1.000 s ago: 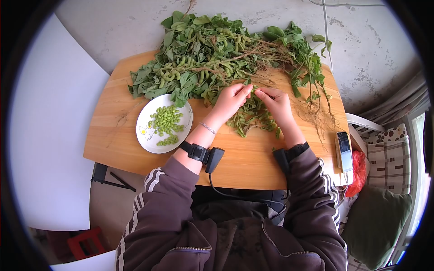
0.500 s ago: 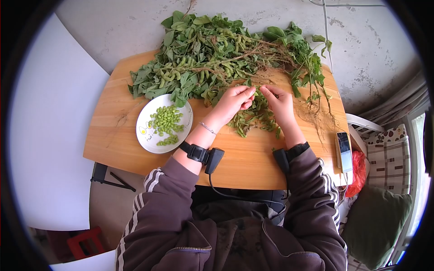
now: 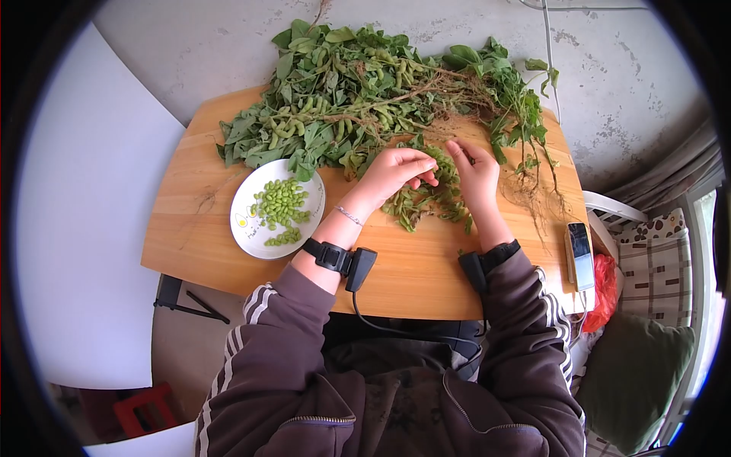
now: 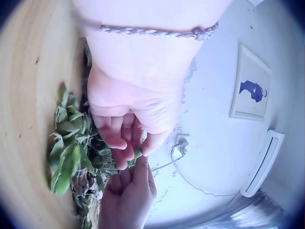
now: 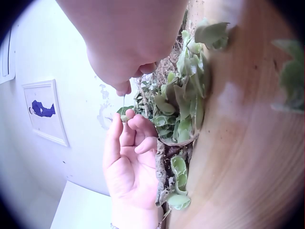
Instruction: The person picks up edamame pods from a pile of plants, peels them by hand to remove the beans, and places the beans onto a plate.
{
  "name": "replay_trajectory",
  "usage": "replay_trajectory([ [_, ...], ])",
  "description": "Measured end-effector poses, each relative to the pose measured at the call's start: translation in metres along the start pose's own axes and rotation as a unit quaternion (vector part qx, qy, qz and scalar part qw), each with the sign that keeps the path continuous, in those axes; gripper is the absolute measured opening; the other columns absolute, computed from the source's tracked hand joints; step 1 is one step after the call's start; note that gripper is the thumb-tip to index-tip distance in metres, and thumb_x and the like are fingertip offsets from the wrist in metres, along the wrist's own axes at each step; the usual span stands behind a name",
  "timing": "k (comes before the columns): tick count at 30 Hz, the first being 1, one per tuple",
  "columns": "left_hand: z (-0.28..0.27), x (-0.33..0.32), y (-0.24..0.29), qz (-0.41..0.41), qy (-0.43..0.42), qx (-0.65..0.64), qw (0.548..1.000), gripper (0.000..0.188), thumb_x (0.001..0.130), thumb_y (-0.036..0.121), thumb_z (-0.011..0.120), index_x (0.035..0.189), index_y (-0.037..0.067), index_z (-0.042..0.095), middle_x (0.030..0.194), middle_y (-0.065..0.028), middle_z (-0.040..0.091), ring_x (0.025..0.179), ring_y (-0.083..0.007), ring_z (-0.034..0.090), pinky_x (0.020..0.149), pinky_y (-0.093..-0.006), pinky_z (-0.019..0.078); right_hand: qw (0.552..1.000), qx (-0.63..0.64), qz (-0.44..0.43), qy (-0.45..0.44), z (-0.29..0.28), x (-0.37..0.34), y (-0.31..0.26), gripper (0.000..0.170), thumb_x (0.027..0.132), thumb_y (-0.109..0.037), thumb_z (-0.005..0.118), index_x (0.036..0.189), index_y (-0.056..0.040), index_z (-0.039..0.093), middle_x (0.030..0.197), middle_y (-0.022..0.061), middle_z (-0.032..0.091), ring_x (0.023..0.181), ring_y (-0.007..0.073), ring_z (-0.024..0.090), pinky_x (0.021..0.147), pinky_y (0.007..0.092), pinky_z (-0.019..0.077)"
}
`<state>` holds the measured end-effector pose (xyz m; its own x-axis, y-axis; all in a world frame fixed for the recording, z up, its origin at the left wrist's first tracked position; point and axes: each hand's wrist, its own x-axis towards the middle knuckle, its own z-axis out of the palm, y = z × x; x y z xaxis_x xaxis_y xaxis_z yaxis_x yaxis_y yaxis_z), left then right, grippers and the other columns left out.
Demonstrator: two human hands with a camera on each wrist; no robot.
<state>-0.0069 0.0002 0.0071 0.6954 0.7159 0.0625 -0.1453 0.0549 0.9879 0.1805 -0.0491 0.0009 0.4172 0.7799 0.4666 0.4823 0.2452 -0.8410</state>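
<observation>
Over the pile of empty bean pods [image 3: 415, 206], my left hand [image 3: 396, 174] pinches a small green soybean [image 5: 125, 117] between thumb and fingertips. My right hand [image 3: 477, 175] is just right of it, thumb and forefinger pressed together. In the right wrist view a thin dark strip [image 5: 124, 101] runs from the right fingertips toward the bean. The left wrist view shows a green piece [image 4: 137, 153] at the left fingertips, with the right fingertips close by. Left of my left arm is a white plate [image 3: 242, 190] bearing shelled green soybeans [image 3: 280, 204].
A large heap of bean plants [image 3: 335, 91] with leaves, pods and roots covers the back of the wooden table [image 3: 411, 282]. A phone [image 3: 580, 255] with a cable lies at the right edge. Beyond it stand a chair with a green cushion [image 3: 640, 381] and a red bag [image 3: 601, 293].
My hands, earlier together at the fingertips on a green pod, have drawn apart. The right hand has moved slightly right, the left slightly toward me. The plate and heap stay put.
</observation>
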Motion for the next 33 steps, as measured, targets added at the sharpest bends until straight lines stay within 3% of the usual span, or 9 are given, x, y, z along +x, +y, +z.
replay_trajectory([
  [2,0.001,0.000,-0.001,0.009,0.009,-0.014,1.000,0.028,0.099,0.023,0.063,0.113,0.000,0.069,0.098,-0.0093,0.072,0.082,-0.0113,0.067,0.068,-0.0214,0.0499,0.999,0.025,0.029,0.034,-0.002,0.004,0.002,0.028,0.089,-0.026,0.077,0.102,-0.0022,0.076,0.073,0.0038,0.069,0.064,0.0080,0.058,0.061,0.0251,0.0476],
  [5,0.006,-0.001,0.000,0.025,0.036,-0.038,0.998,0.030,0.100,0.022,0.062,0.119,-0.002,0.066,0.105,-0.0099,0.071,0.089,-0.0133,0.068,0.075,-0.0231,0.0519,0.997,0.033,0.075,-0.014,-0.002,0.004,0.007,0.029,0.088,-0.027,0.077,0.103,-0.0022,0.076,0.071,0.0011,0.065,0.063,0.0062,0.053,0.059,0.0243,0.0452],
  [10,-0.003,0.002,-0.006,0.021,0.070,-0.037,0.997,0.032,0.101,0.022,0.060,0.122,-0.002,0.064,0.110,-0.0091,0.070,0.099,-0.0145,0.068,0.081,-0.0249,0.0520,0.998,-0.042,0.033,-0.037,-0.004,0.001,-0.001,0.029,0.086,-0.026,0.079,0.104,-0.0034,0.076,0.067,-0.0003,0.061,0.061,0.0061,0.050,0.057,0.0238,0.0436],
  [16,-0.001,0.008,-0.015,0.059,0.021,-0.249,0.966,0.031,0.101,0.020,0.059,0.124,-0.001,0.062,0.127,-0.0109,0.063,0.112,-0.0153,0.062,0.101,-0.0323,0.0504,0.998,-0.019,-0.024,-0.057,0.004,-0.005,-0.007,0.028,0.086,-0.025,0.078,0.106,-0.0059,0.076,0.070,0.0045,0.064,0.062,0.0108,0.055,0.060,0.0269,0.0467],
  [20,0.002,0.005,-0.014,0.030,0.040,-0.238,0.970,0.030,0.102,0.019,0.057,0.123,-0.001,0.062,0.137,-0.0137,0.058,0.114,-0.0155,0.061,0.104,-0.0337,0.0496,0.987,-0.066,-0.094,-0.112,0.010,-0.011,-0.008,0.027,0.087,-0.025,0.077,0.108,-0.0078,0.076,0.074,0.0073,0.067,0.063,0.0137,0.057,0.062,0.0285,0.0483],
  [23,0.001,0.005,-0.010,0.048,0.064,-0.227,0.971,0.032,0.102,0.021,0.058,0.124,-0.002,0.061,0.132,-0.0119,0.061,0.112,-0.0151,0.062,0.103,-0.0331,0.0503,0.990,-0.041,-0.081,-0.103,0.009,-0.009,-0.008,0.026,0.087,-0.022,0.077,0.109,-0.0079,0.076,0.075,0.0075,0.068,0.063,0.0137,0.057,0.062,0.0284,0.0479],
  [26,0.003,0.003,-0.006,0.050,0.090,-0.119,0.987,0.031,0.102,0.022,0.059,0.120,-0.002,0.064,0.113,-0.0066,0.066,0.104,-0.0140,0.064,0.095,-0.0298,0.0529,0.997,0.012,-0.023,-0.078,0.006,-0.008,-0.013,0.025,0.086,-0.019,0.078,0.108,-0.0084,0.076,0.073,0.0065,0.066,0.062,0.0140,0.057,0.060,0.0283,0.0471],
  [33,0.000,0.005,-0.012,0.030,0.059,-0.060,0.996,0.030,0.101,0.022,0.061,0.117,-0.003,0.067,0.102,-0.0045,0.068,0.091,-0.0111,0.063,0.084,-0.0259,0.0529,0.990,-0.049,-0.090,-0.101,0.003,-0.008,-0.013,0.024,0.084,-0.017,0.078,0.107,-0.0096,0.077,0.073,0.0035,0.065,0.063,0.0144,0.057,0.059,0.0283,0.0465],
])
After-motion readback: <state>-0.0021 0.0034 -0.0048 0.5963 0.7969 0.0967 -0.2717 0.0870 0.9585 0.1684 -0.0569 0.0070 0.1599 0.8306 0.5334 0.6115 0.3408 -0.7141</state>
